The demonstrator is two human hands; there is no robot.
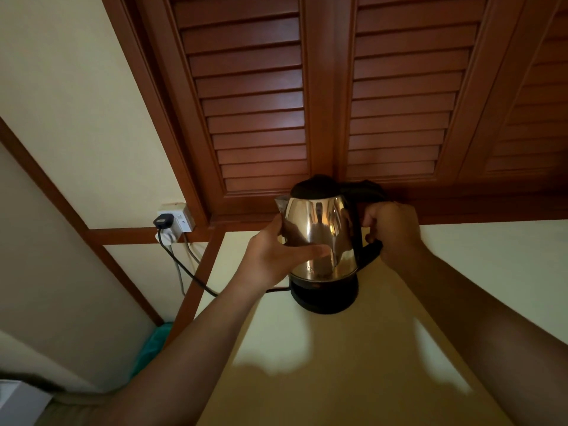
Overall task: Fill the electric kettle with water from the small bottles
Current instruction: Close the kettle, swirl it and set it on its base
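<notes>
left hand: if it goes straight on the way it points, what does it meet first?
The kettle: the left hand holds its steel body, thumb across the front. No free travel; pushing on would likely shove it toward the right hand on the handle.

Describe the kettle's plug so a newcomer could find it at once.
Start at the louvred wooden doors; left of their lower left corner a white wall socket sits on the cream wall. The plug is the black one on the socket's left side, its black cord running down to the kettle base. Its neighbour just below is a white plug with a grey cable.
</notes>
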